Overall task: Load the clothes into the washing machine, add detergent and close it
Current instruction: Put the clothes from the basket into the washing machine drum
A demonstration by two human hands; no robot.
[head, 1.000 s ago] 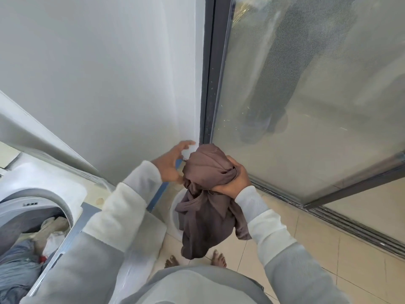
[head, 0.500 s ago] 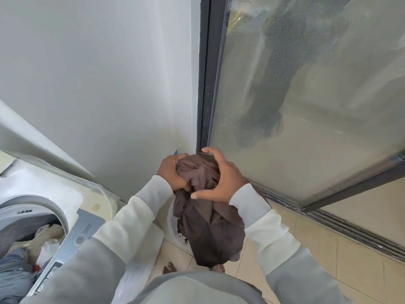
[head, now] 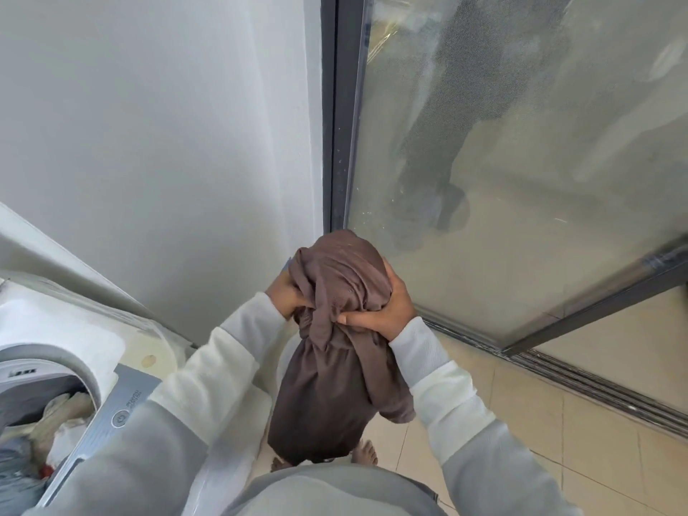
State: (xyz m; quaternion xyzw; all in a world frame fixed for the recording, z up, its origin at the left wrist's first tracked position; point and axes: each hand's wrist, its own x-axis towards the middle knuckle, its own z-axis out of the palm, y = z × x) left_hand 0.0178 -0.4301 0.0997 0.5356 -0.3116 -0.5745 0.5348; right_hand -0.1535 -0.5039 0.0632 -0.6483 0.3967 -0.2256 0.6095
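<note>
A bunched brown garment (head: 335, 351) hangs in front of me, held up at chest height. My left hand (head: 284, 297) grips its left side and my right hand (head: 387, 310) curls round its right side, thumb pressing into the folds. Its lower part drapes down over a white basket, which it mostly hides. The top-loading washing machine (head: 67, 340) stands at the lower left with its drum opening uncovered. Several clothes (head: 56, 422) lie inside the drum. No detergent is in view.
A white wall (head: 149, 143) rises behind the machine. To the right is a dark-framed sliding glass door (head: 502, 180) with its floor track (head: 580, 381). My bare feet stand on beige tiles (head: 558, 459). The machine's grey control panel (head: 115, 411) runs along the front edge.
My left hand came in from beside the garment and took hold of it. Both hands now bunch the cloth together and have lifted it slightly.
</note>
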